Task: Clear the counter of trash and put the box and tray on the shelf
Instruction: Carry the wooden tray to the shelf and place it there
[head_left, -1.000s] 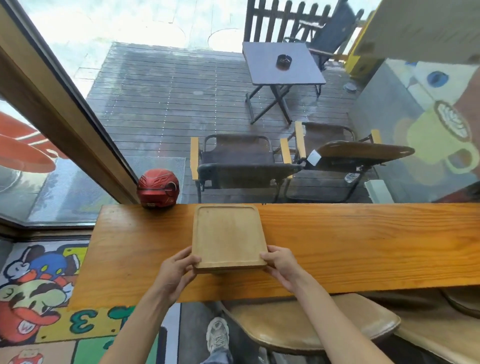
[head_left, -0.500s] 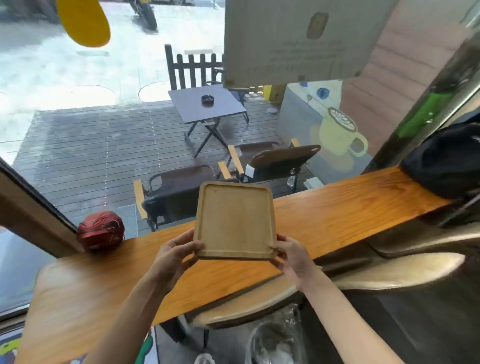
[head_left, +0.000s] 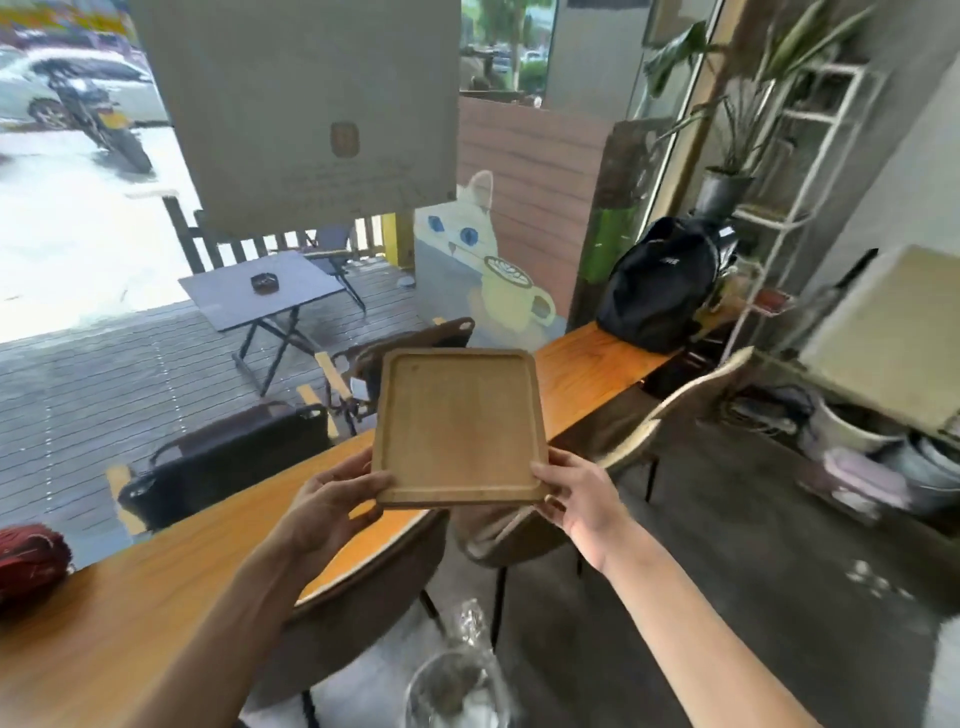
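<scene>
The left hand (head_left: 332, 506) and right hand (head_left: 582, 499) are each gripping a near corner of the wooden tray (head_left: 460, 426), holding it in the air above the counter (head_left: 171, 577). Step in hand, as judged: carrying the tray to the shelf. The white rack (head_left: 795, 208) beyond is possibly that shelf; the next move is calling for a level carry toward it.

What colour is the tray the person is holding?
The tray is a pale, light-brown wood colour, plain with no pattern, seen clearly in the head view.
</scene>
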